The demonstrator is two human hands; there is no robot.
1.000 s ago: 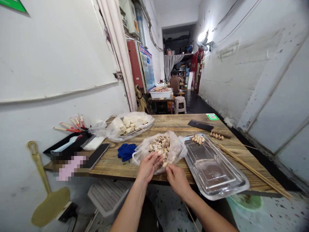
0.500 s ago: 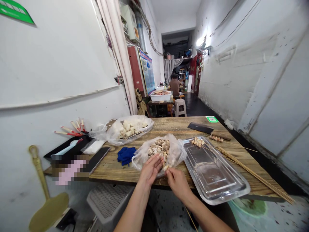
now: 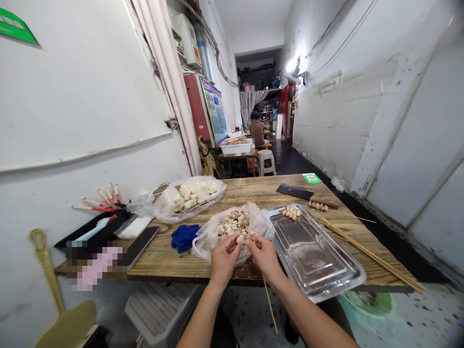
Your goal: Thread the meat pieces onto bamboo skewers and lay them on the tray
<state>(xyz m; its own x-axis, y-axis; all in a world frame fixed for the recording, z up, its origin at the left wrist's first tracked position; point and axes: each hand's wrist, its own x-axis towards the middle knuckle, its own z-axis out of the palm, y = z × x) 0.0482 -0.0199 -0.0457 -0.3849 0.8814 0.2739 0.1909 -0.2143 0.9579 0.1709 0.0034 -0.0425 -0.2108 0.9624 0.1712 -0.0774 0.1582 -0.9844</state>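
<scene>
My left hand [image 3: 224,258] pinches a pale food piece [image 3: 239,239] at the front edge of a clear plastic bag of cut pieces [image 3: 232,225]. My right hand [image 3: 265,257] grips a bamboo skewer [image 3: 268,299] whose long end slants down below the table edge. Its tip meets the piece held by my left hand. Both hands sit close together over the wooden table's [image 3: 253,191] near edge. Just right of them lies a steel tray [image 3: 315,256] with one filled skewer [image 3: 291,211] at its far end.
A second bag of white chunks [image 3: 190,194] lies at the back left, a blue cloth [image 3: 184,237] beside my bag. Loose bamboo skewers [image 3: 369,253], another filled skewer [image 3: 318,205] and a cleaver [image 3: 295,192] lie to the right. A phone [image 3: 139,245] rests left. A person sits far down the corridor.
The skewer has swung so its long end hangs below the table in my right hand. My hands have drawn closer together at the bag's edge. The camera shifted slightly.
</scene>
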